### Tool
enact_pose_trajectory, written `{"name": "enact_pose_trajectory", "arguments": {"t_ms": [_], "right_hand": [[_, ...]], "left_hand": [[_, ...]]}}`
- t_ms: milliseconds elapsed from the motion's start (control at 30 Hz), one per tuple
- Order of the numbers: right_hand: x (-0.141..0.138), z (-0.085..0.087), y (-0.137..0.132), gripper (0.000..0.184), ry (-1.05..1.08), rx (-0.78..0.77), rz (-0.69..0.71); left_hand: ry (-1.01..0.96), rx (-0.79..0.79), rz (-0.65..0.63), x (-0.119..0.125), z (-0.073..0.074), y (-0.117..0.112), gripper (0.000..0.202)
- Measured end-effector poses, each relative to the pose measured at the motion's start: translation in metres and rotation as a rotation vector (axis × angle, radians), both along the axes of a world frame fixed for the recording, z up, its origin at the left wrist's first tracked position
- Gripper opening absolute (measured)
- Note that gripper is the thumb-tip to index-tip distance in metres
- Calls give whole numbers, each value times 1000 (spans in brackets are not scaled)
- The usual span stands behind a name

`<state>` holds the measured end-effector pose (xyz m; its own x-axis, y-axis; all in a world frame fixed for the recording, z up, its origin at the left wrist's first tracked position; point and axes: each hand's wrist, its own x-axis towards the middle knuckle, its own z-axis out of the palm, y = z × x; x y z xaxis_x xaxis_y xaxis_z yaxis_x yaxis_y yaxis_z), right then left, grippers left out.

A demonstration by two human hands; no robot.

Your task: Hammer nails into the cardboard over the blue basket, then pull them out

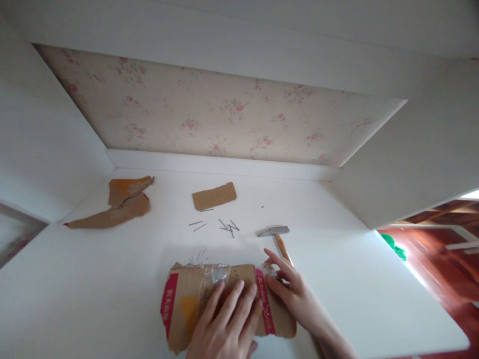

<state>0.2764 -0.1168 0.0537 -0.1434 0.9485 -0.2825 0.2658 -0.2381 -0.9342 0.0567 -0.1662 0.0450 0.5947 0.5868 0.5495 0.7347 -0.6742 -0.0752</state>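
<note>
Spread flat with the left hand [226, 321] over the middle of a wide brown cardboard piece with pink-red printed strips [192, 281], fingers loose and gripping nothing. Bent at its right end with the fingers of the right hand [292, 284]; too unclear to tell whether pinching something small or only touching. Likely at the step of holding the cardboard steady and working at that end. For the next move, probably in need of a firm left palm and a sure, gentle right fingertip touch. All on a smooth white table top [337, 279]. Just beyond the right hand, a hammer with a grey metal head and wooden handle [277, 231], partly hidden and close enough to bump. Past the cardboard, thin grey metal nails [231, 229], loose and easy to knock about. Farther back, a small brown cardboard strip full of dots [214, 197]. Well off left, out of the way, a torn brown cardboard scrap [129, 210].
</note>
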Motion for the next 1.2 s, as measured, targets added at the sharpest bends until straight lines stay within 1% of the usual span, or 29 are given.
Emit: {"name": "enact_pose_trajectory", "arguments": {"t_ms": [67, 100, 167, 233, 333, 467, 600, 700, 833, 967, 1067, 1200], "right_hand": [[-2, 2, -2, 36, -90, 95, 56], [-4, 3, -3, 32, -149, 144, 91], [-7, 5, -3, 33, -269, 223, 138], [-11, 5, -1, 34, -335, 256, 134], [-17, 7, 5, 23, -303, 241, 140], [-20, 10, 14, 30, -243, 214, 176], [-19, 13, 19, 25, -217, 187, 187], [-17, 15, 20, 26, -195, 165, 196], [-15, 15, 21, 30, -186, 141, 200], [-14, 9, 24, 32, -207, 134, 206], [-13, 7, 26, 34, -204, 119, 233], [-12, 9, 28, 35, -219, 118, 258]], "left_hand": [[6, 8, 13, 2, -7, 2, 30], [3, 19, 11, 3, -8, 3, 29], [6, 18, 7, 4, -9, 4, 31], [9, 9, 2, 4, -7, 6, 33], [21, -6, -7, 3, -3, 10, 34], [26, 1, -18, 3, 0, 13, 34], [5, -10, -25, 4, 2, 13, 37], [-28, -1, -27, 4, 3, 13, 37], [-56, 35, -56, 5, 0, 12, 32], [-84, 53, -82, 8, -4, 12, 31], [-112, 30, -71, 10, -6, 12, 34], [-112, 6, -78, 9, -7, 12, 37]]}}
